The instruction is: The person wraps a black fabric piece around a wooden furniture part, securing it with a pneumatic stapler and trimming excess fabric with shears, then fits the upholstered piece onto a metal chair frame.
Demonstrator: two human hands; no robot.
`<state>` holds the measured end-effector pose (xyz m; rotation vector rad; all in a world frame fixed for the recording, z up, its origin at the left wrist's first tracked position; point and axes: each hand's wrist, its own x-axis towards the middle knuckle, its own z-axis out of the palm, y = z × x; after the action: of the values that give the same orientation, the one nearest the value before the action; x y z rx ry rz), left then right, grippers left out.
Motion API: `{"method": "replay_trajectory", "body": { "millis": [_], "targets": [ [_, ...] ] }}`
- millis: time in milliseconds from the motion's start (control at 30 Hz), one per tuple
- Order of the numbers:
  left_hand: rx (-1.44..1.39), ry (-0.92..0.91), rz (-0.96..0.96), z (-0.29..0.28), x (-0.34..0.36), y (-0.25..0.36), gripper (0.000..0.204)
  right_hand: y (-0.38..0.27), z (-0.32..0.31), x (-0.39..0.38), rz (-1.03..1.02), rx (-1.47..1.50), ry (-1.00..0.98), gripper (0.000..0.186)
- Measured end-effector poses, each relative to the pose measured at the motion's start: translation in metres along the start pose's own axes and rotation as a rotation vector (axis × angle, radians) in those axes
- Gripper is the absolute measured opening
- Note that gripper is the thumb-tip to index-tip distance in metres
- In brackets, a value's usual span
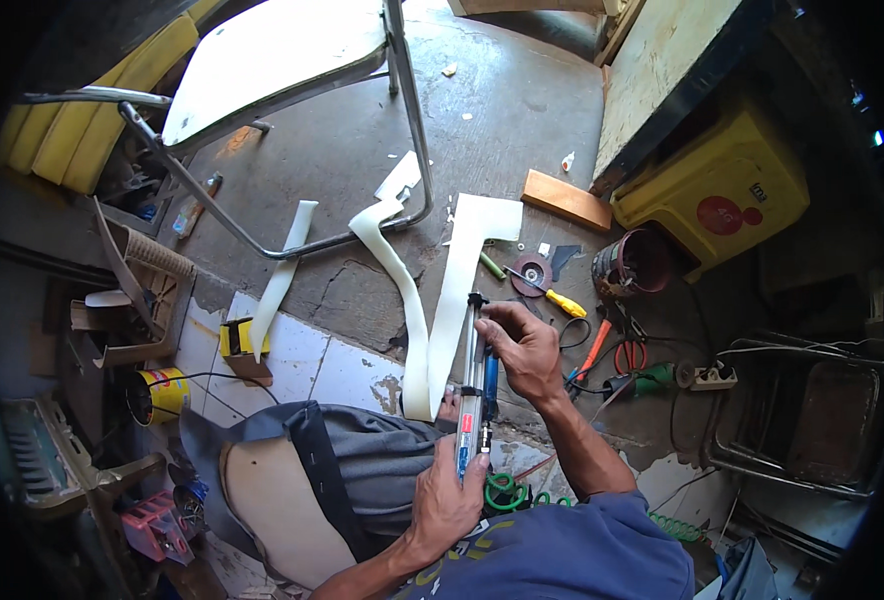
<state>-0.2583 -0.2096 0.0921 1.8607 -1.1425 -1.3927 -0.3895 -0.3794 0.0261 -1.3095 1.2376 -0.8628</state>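
Observation:
A staple gun (469,405) with a long silver magazine and a blue part stands lengthwise in front of my chest. My left hand (447,510) is wrapped round its near end. My right hand (524,345) is closed, with thumb and fingers pinching by its far black tip. A green coiled hose (507,492) lies beside the near end. Just left of the tool runs a long white foam strip (452,300), folded back on itself near my lap. Grey fabric (372,445) and a tan padded panel (287,515) with a black band lie to my left.
A metal-framed chair (417,110) stands ahead. Right of the tool lie a yellow-handled screwdriver (564,303), grinding disc (530,274), red-handled scissors (630,355), wooden block (567,200) and green angle grinder (654,377). A yellow crate (752,170) and rusty can (614,262) stand beyond.

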Motion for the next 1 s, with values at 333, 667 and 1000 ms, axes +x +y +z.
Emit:
{"method": "replay_trajectory", "body": {
  "millis": [333, 667, 1000],
  "targets": [
    [0.040, 0.013, 0.040, -0.007, -0.021, 0.001, 0.038, -0.014, 0.005, -0.022, -0.246, -0.423, 0.135, 0.034],
    [-0.611, -0.298, -0.003, -0.064, -0.031, 0.007, 0.045, 0.022, 0.017, -0.024, 0.385, 1.274, -0.043, 0.049],
    [-0.108, 0.921, 0.893, -0.118, -0.020, 0.027, 0.033, -0.069, 0.062, -0.073, 0.252, 1.365, -0.598, 0.040]
  ]
}}
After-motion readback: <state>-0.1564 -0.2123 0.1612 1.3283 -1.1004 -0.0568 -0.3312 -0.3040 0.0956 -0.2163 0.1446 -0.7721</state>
